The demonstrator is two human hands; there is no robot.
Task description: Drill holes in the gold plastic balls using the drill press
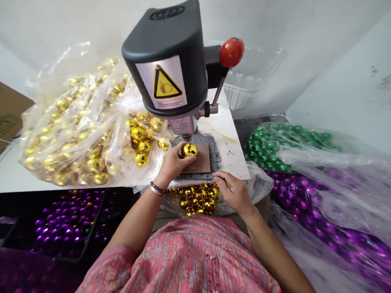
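Note:
My left hand (175,161) grips a shiny gold faceted ball (190,150) from its left side, thumb at the near edge. The ball is over a brown board (199,160) on the dark base, directly below the head of a drill press (174,65). Whether the bit touches the ball is too small to tell. At the base's near right corner, my right hand (232,191) has its fingers curled together; what they hold, if anything, is hidden. A red-knobbed lever (232,53) rises on the press's right side, away from both hands.
A clear plastic bag (74,121) of gold balls lies open on the white table (237,160) at left. More gold balls (199,199) sit below the table edge. Bagged green balls (281,145) and purple balls (304,206) are at right, a black crate (86,241) lower left.

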